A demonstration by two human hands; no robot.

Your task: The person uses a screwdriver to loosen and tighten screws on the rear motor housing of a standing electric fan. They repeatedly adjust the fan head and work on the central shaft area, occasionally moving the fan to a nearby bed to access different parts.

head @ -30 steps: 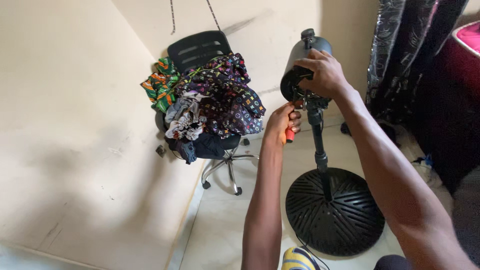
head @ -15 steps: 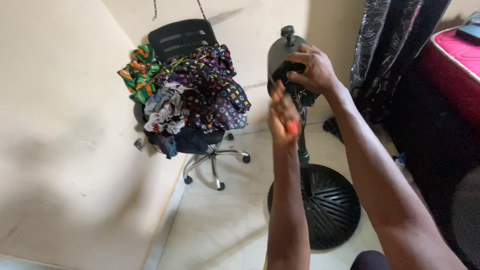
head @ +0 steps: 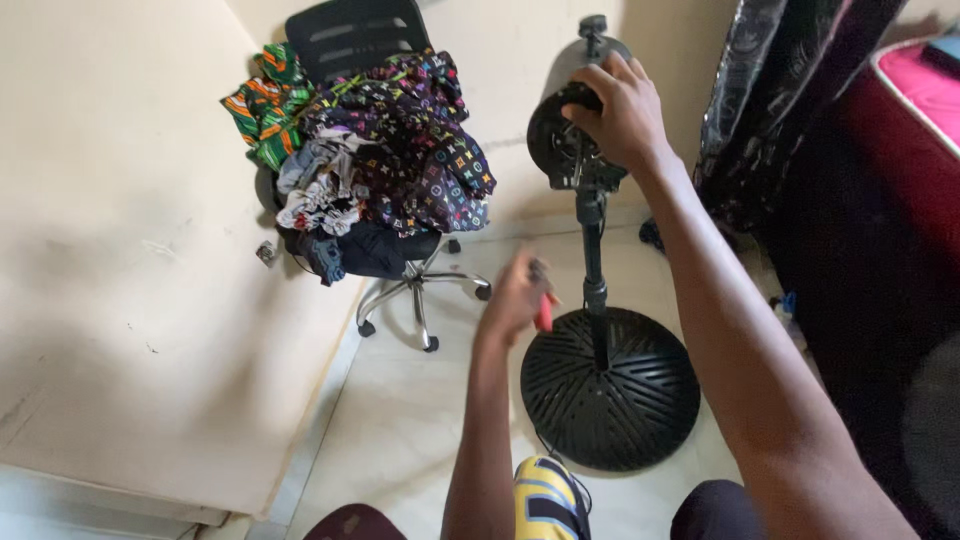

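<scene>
A black stand fan without its blades or grille stands on the tiled floor: a motor head (head: 562, 140) on a thin pole (head: 594, 270) above a round ribbed base (head: 610, 390). My right hand (head: 620, 110) grips the top of the motor head. My left hand (head: 515, 295) is lower, beside the pole and clear of it, closed around a small red-handled tool (head: 543, 314), blurred by motion.
A black swivel office chair (head: 350, 40) piled with patterned clothes (head: 400, 160) stands to the left, against a cream wall (head: 120, 250). A dark glossy curtain (head: 770, 110) and dark red furniture with a pink top (head: 915, 100) are at right. My yellow patterned shorts (head: 545, 500) show at the bottom.
My left hand with the red-handled tool has dropped from the motor head down to beside the pole. My right hand stays on the motor head. The view shifted, so the fan sits more central.
</scene>
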